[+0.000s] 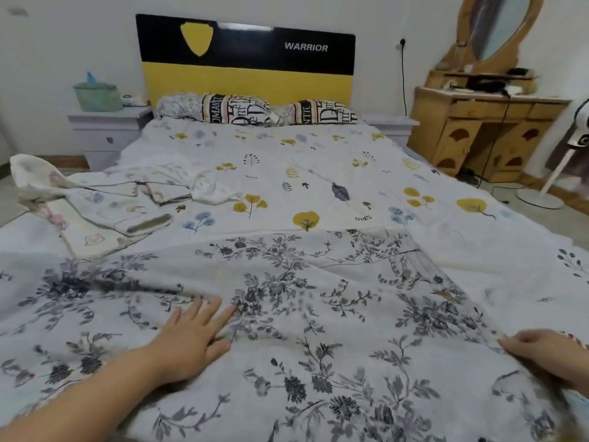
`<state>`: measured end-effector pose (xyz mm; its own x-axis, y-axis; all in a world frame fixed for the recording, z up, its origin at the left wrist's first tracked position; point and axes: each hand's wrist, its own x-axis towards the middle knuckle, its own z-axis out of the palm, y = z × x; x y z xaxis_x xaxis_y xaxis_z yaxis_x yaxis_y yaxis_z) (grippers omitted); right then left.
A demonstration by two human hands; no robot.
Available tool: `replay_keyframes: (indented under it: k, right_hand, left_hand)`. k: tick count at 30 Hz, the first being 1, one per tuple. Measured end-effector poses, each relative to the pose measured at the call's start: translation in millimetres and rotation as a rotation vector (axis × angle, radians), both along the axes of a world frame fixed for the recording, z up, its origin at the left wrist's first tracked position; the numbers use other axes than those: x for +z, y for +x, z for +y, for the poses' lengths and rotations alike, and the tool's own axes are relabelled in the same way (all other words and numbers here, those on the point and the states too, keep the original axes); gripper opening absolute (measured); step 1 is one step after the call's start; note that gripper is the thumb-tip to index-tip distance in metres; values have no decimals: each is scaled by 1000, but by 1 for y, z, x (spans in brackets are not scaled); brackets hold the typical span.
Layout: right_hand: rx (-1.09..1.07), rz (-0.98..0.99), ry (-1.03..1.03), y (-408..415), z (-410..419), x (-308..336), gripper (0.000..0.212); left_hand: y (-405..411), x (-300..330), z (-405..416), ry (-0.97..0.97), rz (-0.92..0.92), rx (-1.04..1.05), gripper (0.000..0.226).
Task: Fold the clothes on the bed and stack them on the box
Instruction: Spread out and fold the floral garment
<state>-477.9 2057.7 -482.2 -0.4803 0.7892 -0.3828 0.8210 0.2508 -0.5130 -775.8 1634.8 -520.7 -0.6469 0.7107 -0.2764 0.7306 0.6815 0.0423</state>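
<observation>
**Floral garment spread flat at the foot of the bed**

While the left hand [191, 338] lies flat with straight fingers pressing on the cloth, the right hand [548, 355] curls its fingers round the right edge of the same floral garment [318, 314] and pinches it. This garment is pale grey-white with dark grey flower and leaf sprays; it is spread wide across the near edge of the bed [318, 161], with soft wrinkles running between the two hands and a dark button [438, 279] showing near its right side.

Near the bed's left edge lies a second, cream garment [105, 202] with small pastel prints and pink trim, rumpled and partly unfolded, one part lifted at the far left. It sits just beside the floral garment's far left corner.

The bed's cover is white with yellow and blue tree prints. Two patterned pillows [255, 110] rest against the black and yellow headboard [245, 59] at the far edge.

A green tissue box [97, 95] stands on the left nightstand [105, 132], with a blue tissue poking from its top. A wooden dresser [478, 129] with an oval mirror stands beyond the bed's far right corner, near a white standing fan [564, 167].
</observation>
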Motion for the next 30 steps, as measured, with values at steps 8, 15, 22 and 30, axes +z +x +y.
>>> replay_keyframes:
  k: [8, 15, 22, 30]
  right_hand:
    - [65, -76, -272, 21, 7, 21, 65]
    - [338, -359, -161, 38, -2, 37, 23]
    - [83, 188, -336, 57, 7, 49, 44]
    - [15, 918, -486, -8, 17, 93, 33]
  left_hand:
    - [10, 22, -9, 306, 22, -136, 70]
    - [22, 24, -6, 290, 135, -261, 55]
    - [9, 41, -26, 660, 97, -89, 7]
    - [-34, 102, 0, 866, 81, 290, 26]
